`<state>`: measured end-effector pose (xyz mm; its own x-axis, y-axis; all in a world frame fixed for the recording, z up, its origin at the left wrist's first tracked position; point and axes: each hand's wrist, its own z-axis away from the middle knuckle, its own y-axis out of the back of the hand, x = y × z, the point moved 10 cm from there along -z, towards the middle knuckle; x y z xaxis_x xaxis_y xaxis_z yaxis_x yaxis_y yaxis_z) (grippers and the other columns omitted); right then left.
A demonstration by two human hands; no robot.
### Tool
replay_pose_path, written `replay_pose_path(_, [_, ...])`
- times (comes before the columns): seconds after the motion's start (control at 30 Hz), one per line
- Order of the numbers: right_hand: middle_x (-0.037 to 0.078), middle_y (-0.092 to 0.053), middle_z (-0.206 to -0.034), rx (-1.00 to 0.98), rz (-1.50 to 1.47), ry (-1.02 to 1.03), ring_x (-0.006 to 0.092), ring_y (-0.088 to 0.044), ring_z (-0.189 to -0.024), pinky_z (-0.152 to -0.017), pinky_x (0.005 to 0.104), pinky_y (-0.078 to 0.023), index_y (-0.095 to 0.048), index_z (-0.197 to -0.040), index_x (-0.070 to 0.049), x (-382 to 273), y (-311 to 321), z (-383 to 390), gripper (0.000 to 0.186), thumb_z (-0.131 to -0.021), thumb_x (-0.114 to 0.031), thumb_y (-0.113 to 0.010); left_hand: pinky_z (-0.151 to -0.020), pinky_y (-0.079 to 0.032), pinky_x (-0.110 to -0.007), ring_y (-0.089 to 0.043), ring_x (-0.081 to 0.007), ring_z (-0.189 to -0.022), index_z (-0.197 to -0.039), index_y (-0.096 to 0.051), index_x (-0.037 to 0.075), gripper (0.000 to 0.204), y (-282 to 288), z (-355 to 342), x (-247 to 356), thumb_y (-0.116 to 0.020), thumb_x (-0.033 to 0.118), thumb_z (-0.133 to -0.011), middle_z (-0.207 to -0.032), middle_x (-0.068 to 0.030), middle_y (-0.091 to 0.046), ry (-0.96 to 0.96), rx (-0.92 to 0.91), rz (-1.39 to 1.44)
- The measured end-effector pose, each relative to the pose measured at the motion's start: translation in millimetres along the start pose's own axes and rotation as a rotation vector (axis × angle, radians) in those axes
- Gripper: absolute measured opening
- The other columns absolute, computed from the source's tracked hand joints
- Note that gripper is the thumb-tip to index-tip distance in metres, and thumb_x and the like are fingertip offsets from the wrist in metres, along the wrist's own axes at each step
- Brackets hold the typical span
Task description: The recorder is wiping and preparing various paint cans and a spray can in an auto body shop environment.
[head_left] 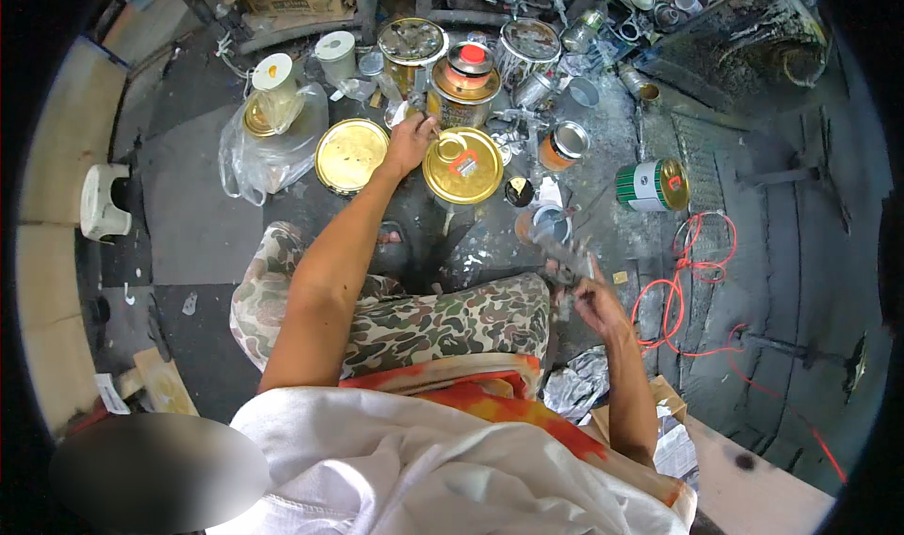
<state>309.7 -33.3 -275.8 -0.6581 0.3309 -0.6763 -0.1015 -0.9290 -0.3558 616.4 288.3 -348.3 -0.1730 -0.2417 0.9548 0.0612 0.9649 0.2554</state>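
Note:
My left hand (412, 142) reaches forward with its fingers closed, at the upper left rim of a gold-lidded can (478, 179). A bit of white material shows beside the fingers; what they pinch is too small to make out. To the left stands a second can with a gold lid (352, 154). Low on the right, beside my knee, my right hand (597, 299) is closed round a grey tool (563, 256), smeared by motion. The tool's far end is next to a small open cup with grey contents (551, 224). A small dark round pot (518, 191) sits between the cup and the gold-lidded can.
Beyond my hands stand a large can with a red-capped tin (471, 59) on top, an orange-sided tin (565, 145) and white tubs (335, 55). A green-and-white can (652, 186) lies right, near a coiled red hose (680, 281). A white stool (105, 202) is at far left.

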Motion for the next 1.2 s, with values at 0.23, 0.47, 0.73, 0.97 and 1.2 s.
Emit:
replay_pose_path(0.23, [0.011, -0.058, -0.114, 0.046, 0.003, 0.142, 0.0181, -0.054, -0.079, -0.094, 0.0408, -0.049, -0.022, -0.151, -0.019, -57, -63, -38, 0.083, -0.079, 0.004, -0.056, -0.08, -0.05, -0.046, -0.065, -0.0438, -0.093, -0.111, -0.061, -0.001, 0.024, -16, 5, 34, -0.053, 0.019, -0.101, -0.101, -0.0253, -0.067, 0.01, -0.131, -0.34])
replay_pose_path(0.47, [0.019, -0.055, -0.121, 0.112, 1.13, 0.821, 0.0376, -0.059, -0.099, -0.09, 0.0507, -0.046, -0.03, -0.147, -0.011, -93, -130, -64, 0.074, -0.082, -0.003, -0.062, -0.078, -0.042, -0.06, -0.055, -0.0562, -0.096, -0.107, -0.046, -0.001, 0.021, -16, 11, 45, -0.048, 0.02, -0.101, -0.096, -0.0354, -0.06, -0.083, -0.151, -0.321])
replay_pose_path(0.73, [0.023, -0.052, -0.121, 0.262, 1.439, 1.285, 0.0424, -0.051, -0.106, -0.092, 0.0475, -0.041, -0.032, -0.148, -0.001, -192, -216, -48, 0.088, -0.067, 0.002, -0.069, -0.077, -0.049, -0.058, -0.061, -0.0524, -0.091, -0.117, -0.044, -0.001, 0.024, -26, 20, 62, -0.048, 0.016, -0.1, -0.096, -0.0351, -0.063, -0.043, -0.216, -0.477])
replay_pose_path(0.97, [0.017, -0.053, -0.115, 0.292, 1.75, 1.328, 0.0379, -0.056, -0.101, -0.089, 0.0463, -0.042, -0.033, -0.151, -0.005, -160, -216, -114, 0.09, -0.069, 0.003, -0.069, -0.077, -0.047, -0.059, -0.061, -0.052, -0.093, -0.116, -0.044, -0.001, 0.023, -27, 24, 68, -0.048, 0.009, -0.096, -0.096, -0.0363, -0.062, -0.096, -0.21, -0.461])
replay_pose_path(1.2, [0.017, -0.052, -0.11, 0.304, 1.628, 1.279, 0.0365, -0.054, -0.101, -0.087, 0.0458, -0.042, -0.033, -0.151, -0.007, -189, -244, -76, 0.093, -0.065, 0.007, -0.066, -0.077, -0.049, -0.058, -0.061, -0.052, -0.092, -0.126, -0.045, -0.006, 0.038, -27, 12, 66, -0.052, 0.003, -0.089, -0.091, -0.0348, -0.062, -0.098, -0.22, -0.494])
